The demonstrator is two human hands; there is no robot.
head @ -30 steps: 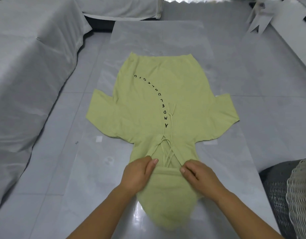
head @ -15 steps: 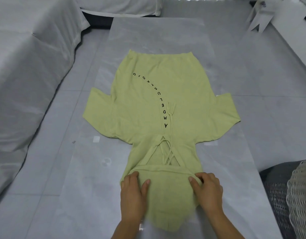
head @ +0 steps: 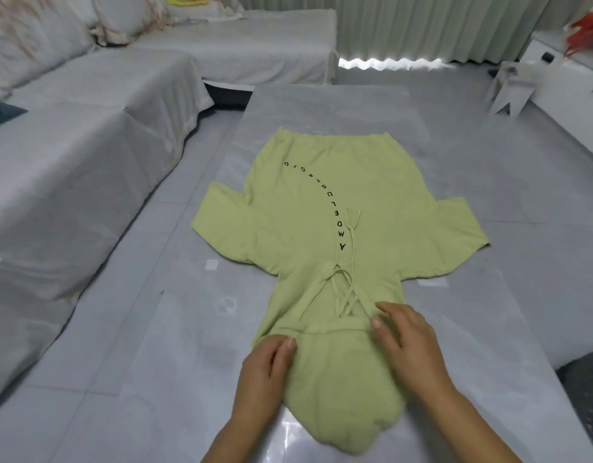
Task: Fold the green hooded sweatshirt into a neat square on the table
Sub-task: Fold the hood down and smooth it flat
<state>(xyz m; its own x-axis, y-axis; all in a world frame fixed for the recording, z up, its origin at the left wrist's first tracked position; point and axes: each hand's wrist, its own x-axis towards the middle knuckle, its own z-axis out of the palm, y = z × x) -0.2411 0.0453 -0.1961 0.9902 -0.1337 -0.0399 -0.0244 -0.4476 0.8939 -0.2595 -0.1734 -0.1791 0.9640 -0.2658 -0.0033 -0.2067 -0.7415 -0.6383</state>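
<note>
Green hooded sweatshirt [head: 338, 202] lies flat mid-table [head: 321, 105], printed side up; hem [head: 331, 139] at 12 o'clock, hood [head: 341, 389] at 6 o'clock, nearest the person; 9 o'clock sleeve [head: 221, 228] and 3 o'clock sleeve [head: 455, 238] both stick straight out.

Progress, my read: early; garment is spread and fairly smooth, but no fold is made yet; sleeves out, body at full length, hood not turned in.

Left hand [head: 265, 372] rests flat on the hood's 9 o'clock edge, fingers about straight, gripping nothing; right hand [head: 408, 345] lies flat on the hood's opening rim toward 2 o'clock, fingers spread, also gripping nothing as far as I can see (thumb side is a bit blurred). Looks like smoothing the hood, or setting up to flip it toward 12 o'clock onto the chest.

Left to do: hood onto the body; sleeves and sides in; then hem brought toward the neck to get the square.

In the way: drawstrings [head: 352, 248] lie loose and crossed on the chest, running toward 12 o'clock; likely a lump under the hood unless tucked or straightened first.

Around: covered sofa [head: 88, 145] along 9 to 11 o'clock, well apart from the garment; white cabinet [head: 562, 78] at 2 o'clock; curtain [head: 422, 25] at 12 to 1 o'clock; dark rounded thing [head: 585, 396] cut off at 4 o'clock, can't tell what it is; none of these touches the sweatshirt.
</note>
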